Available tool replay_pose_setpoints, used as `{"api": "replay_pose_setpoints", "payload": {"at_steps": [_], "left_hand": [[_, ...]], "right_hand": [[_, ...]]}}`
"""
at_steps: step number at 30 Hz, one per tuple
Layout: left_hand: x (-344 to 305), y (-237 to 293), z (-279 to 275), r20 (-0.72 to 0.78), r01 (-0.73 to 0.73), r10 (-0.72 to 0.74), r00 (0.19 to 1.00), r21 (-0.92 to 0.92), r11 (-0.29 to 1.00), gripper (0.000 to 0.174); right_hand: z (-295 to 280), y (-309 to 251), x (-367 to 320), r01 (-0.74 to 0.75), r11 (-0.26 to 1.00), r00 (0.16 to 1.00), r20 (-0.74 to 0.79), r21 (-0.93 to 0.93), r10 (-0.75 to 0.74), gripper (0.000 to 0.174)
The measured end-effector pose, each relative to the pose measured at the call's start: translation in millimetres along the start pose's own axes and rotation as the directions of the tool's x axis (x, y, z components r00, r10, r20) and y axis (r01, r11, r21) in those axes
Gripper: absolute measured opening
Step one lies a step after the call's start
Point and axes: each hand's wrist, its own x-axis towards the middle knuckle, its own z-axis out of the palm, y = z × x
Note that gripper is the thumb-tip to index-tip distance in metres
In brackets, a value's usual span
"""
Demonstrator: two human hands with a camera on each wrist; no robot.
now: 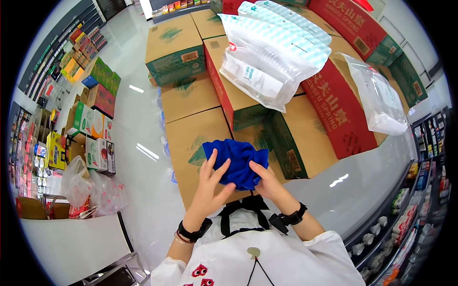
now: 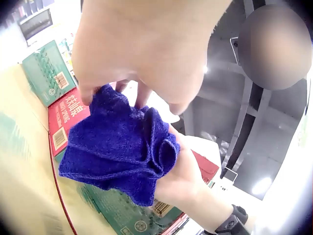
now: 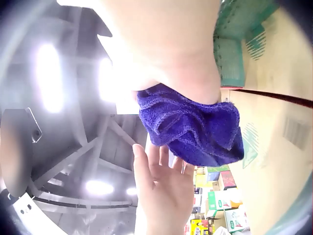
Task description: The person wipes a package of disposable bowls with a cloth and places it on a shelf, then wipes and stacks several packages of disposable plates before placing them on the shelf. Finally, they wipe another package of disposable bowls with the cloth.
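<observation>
A crumpled blue cloth (image 1: 238, 162) with a fuzzy, towel-like surface is bunched up between both hands, over the cardboard boxes. My right hand (image 1: 268, 183) holds its right side, thumb on top and the other fingers hidden under the folds. At the cloth's left side is my left hand (image 1: 210, 183), its fingers spread and fairly straight against the fabric. The right wrist view shows the left palm (image 3: 168, 193) facing up, fingertips behind the cloth's lower edge. From the left wrist, the cloth (image 2: 117, 142) shows a rolled fold near the right hand.
Cardboard cartons (image 1: 191, 97) with green and red sides are stacked ahead. Clear plastic packages (image 1: 267, 62) lie on top, with another package (image 1: 377, 95) to the right. Shelves (image 1: 405, 219) line the right side; boxed goods (image 1: 90, 119) and plastic bags (image 1: 78, 183) stand left across the shiny floor.
</observation>
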Motion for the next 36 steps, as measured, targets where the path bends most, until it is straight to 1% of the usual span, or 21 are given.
{"api": "replay_pose_setpoints", "payload": {"at_steps": [2, 4, 6, 9, 11, 12, 14, 16, 17, 18, 19, 20, 22, 23, 24, 26, 27, 28, 30, 32, 36], "left_hand": [[-1.0, -1.5, -0.4, 0.002, 0.117, -0.118, 0.993, 0.141, 0.983, 0.072], [-0.3, -2.5, 0.5, 0.044, 0.153, -0.161, 0.986, 0.144, 0.978, 0.081], [0.3, -1.3, 4.5, 0.078, 0.209, -0.197, 0.977, -0.181, 0.961, 0.095], [-3.4, 7.4, 11.2, 0.041, 0.17, -0.166, 0.985, -0.096, 0.981, 0.108], [-7.1, 6.6, 14.4, -0.001, 0.155, -0.156, 0.988, -0.105, 0.982, 0.101], [-7.5, 6.4, 14.9, -0.042, 0.14, -0.146, 0.988, -0.113, 0.984, 0.094], [-5.9, 3.6, 8.4, -0.046, 0.115, -0.115, 0.992, 0.011, 0.993, 0.084], [-4.5, 4.7, 5.3, -0.05, 0.088, -0.082, 0.995, 0.136, 0.987, 0.074], [-3.6, 6.9, 5.8, -0.082, 0.184, -0.21, 0.974, -0.251, 0.95, 0.063], [-2.4, 9.6, 6.9, -0.06, 0.235, -0.337, 0.94, -0.602, 0.763, 0.053], [0.4, 13.0, 9.1, -0.101, 0.207, -0.351, 0.931, -0.644, 0.736, 0.045], [2.9, 17.6, 10.4, -0.101, 0.206, -0.35, 0.931, -0.645, 0.736, 0.045], [6.9, 29.0, 9.5, -0.1, 0.341, -0.401, 0.911, -0.366, 0.866, 0.036], [3.6, 11.0, 15.1, -0.194, 0.211, -0.24, 0.951, -0.158, 0.965, 0.032], [0.9, 4.9, 13.9, -0.196, 0.209, -0.238, 0.951, -0.159, 0.965, 0.032], [-8.2, -3.5, 11.6, -0.11, 0.301, -0.416, 0.903, -0.53, 0.793, 0.03], [-6.6, 4.2, 3.9, -0.134, 0.304, -0.468, 0.874, -0.601, 0.739, 0.028], [-8.8, 0.1, -1.8, -0.181, 0.266, -0.461, 0.869, -0.614, 0.743, 0.028], [-15.2, -17.4, -15.2, -0.292, 0.249, -0.454, 0.842, -0.537, 0.806, 0.029], [-22.5, -35.0, -33.1, -0.36, 0.275, -0.373, 0.855, -0.295, 0.915, 0.031], [-32.7, -40.8, -55.4, -0.377, 0.307, -0.324, 0.868, -0.108, 0.946, 0.025]], "right_hand": [[5.5, -7.8, -5.4, 0.03, 0.996, 1.0, 0.004, -0.08, -0.03, 0.058], [5.7, -10.1, -8.1, 0.006, 0.997, 0.999, 0.045, -0.074, -0.003, 0.058], [5.9, -8.8, -10.1, -0.019, 0.997, 0.996, 0.085, -0.069, 0.025, 0.058], [7.2, 1.9, -12.9, -0.073, 0.996, 0.992, 0.097, -0.047, 0.077, 0.06], [3.3, 9.4, -11.4, -0.006, 0.971, 0.998, 0.062, -0.238, 0.021, 0.061], [7.2, 6.9, -12.8, -0.005, 0.971, 0.998, 0.061, -0.237, 0.02, 0.061], [16.7, 0.3, -18.1, 0.213, 0.806, 0.976, 0.15, -0.553, -0.155, 0.062], [17.2, -1.7, -15.5, 0.271, 0.754, 0.963, 0.177, -0.599, -0.205, 0.054], [17.2, -6.1, -12.8, 0.393, 0.535, 0.919, 0.296, -0.748, -0.262, 0.05], [21.9, -11.9, -12.3, 0.491, 0.273, 0.863, 0.42, -0.827, -0.281, 0.047], [31.9, -14.4, -13.3, 0.525, 0.105, 0.82, 0.469, -0.845, -0.328, 0.048], [33.3, -11.4, -14.2, 0.524, 0.104, 0.82, 0.468, -0.845, -0.329, 0.048], [34.0, -1.3, -20.9, 0.39, 0.295, 0.905, 0.306, -0.872, -0.294, 0.051], [34.5, 3.3, -22.1, 0.353, 0.477, 0.915, 0.19, -0.805, -0.356, 0.045], [28.5, 3.1, -20.0, 0.355, 0.475, 0.914, 0.192, -0.805, -0.357, 0.045], [12.2, 0.1, -18.5, 0.459, 0.495, 0.851, 0.206, -0.738, -0.483, 0.036], [14.3, -4.9, -22.9, 0.428, 0.605, 0.864, 0.106, -0.672, -0.493, 0.028], [3.4, -5.4, -25.1, 0.415, 0.618, 0.86, 0.066, -0.668, -0.506, 0.027], [-13.1, -3.4, -29.7, 0.332, 0.8, 0.85, -0.208, -0.5, -0.483, 0.027], [-22.1, -20.8, -29.8, 0.304, 0.874, 0.869, -0.266, -0.378, -0.418, 0.027], [-35.1, -39.4, -34.1, 0.194, 0.766, 0.837, -0.304, -0.613, -0.456, 0.027]]}}
